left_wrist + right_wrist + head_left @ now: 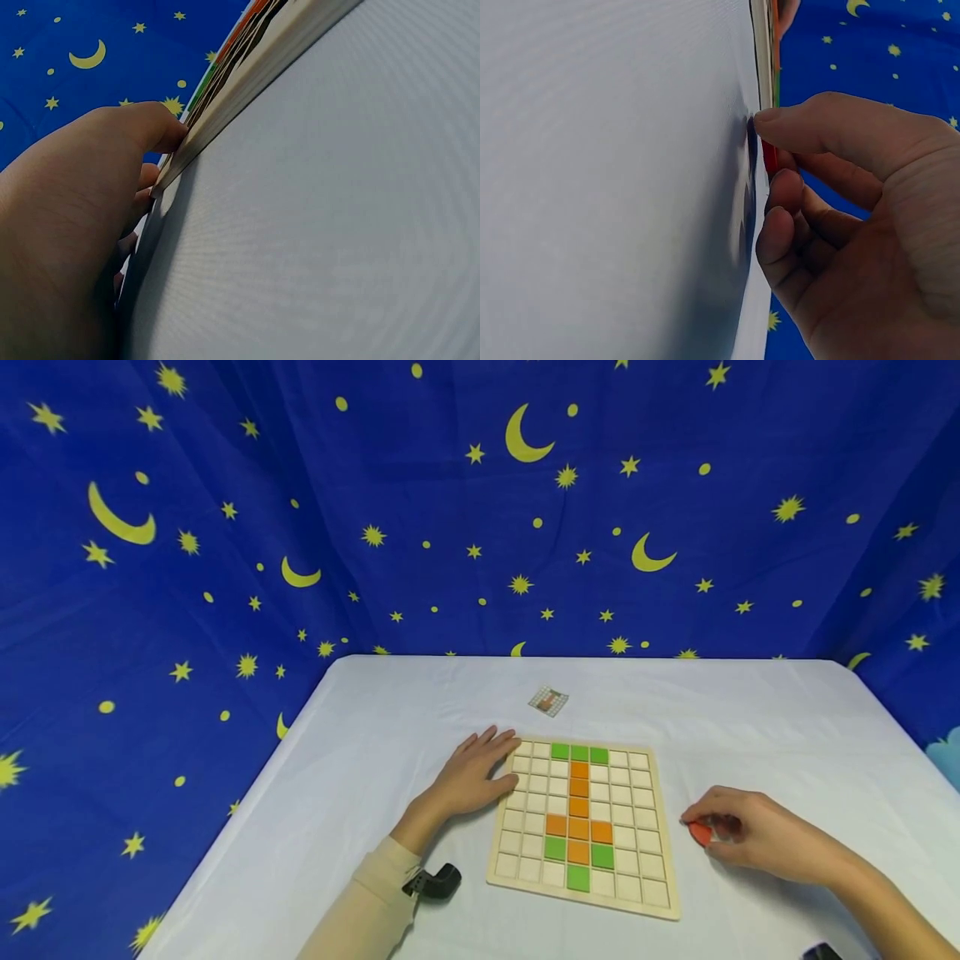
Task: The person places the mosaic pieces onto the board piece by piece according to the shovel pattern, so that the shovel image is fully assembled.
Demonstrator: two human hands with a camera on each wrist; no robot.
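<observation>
A light wooden grid board (624,862) lies on the table, with several green tiles (578,877) and orange tiles (578,808) set in its squares. My left hand (471,774) rests at the board's upper left edge, fingers spread, thumb and fingertips on the frame; in the left wrist view the thumb (161,127) touches the rim. To the right of the board, my right hand (765,835) pinches a flat red piece (701,833) between thumb and fingers, low over the cloth. Fingers hide part of the red piece (770,157) in the right wrist view.
A small card (549,701) printed with a grid pattern lies beyond the board. White cloth (420,693) covers the table. A blue curtain (450,485) with yellow moons and stars hangs behind and at the sides. A black wrist device (435,883) sits at the left sleeve.
</observation>
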